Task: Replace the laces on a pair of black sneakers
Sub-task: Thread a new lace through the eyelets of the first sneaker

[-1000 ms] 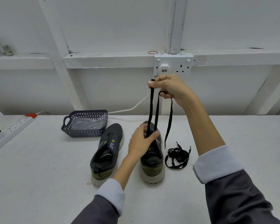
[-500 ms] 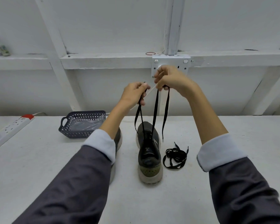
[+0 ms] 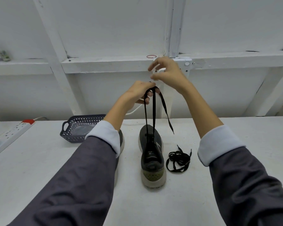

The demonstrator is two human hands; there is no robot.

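Note:
A black sneaker (image 3: 152, 159) with a pale sole stands heel toward me on the white table (image 3: 186, 201). A black lace (image 3: 153, 111) runs up from its front eyelets. My left hand (image 3: 137, 93) pinches the lace strands high above the shoe, and one loose end hangs to the right. My right hand (image 3: 166, 72) hovers just above, fingers spread and holding nothing. The second sneaker (image 3: 121, 144) lies mostly hidden behind my left sleeve. A loose black lace (image 3: 178, 159) lies coiled right of the shoe.
A dark perforated basket (image 3: 78, 126) with clear plastic inside sits at the back left. A white power strip (image 3: 11, 132) with a red switch lies along the far left. A wall socket sits behind my right hand, its white cable trailing down to the table.
My right hand has let go of the lace and opened above it. My left hand now holds all the strands together, slightly lower and to the right.

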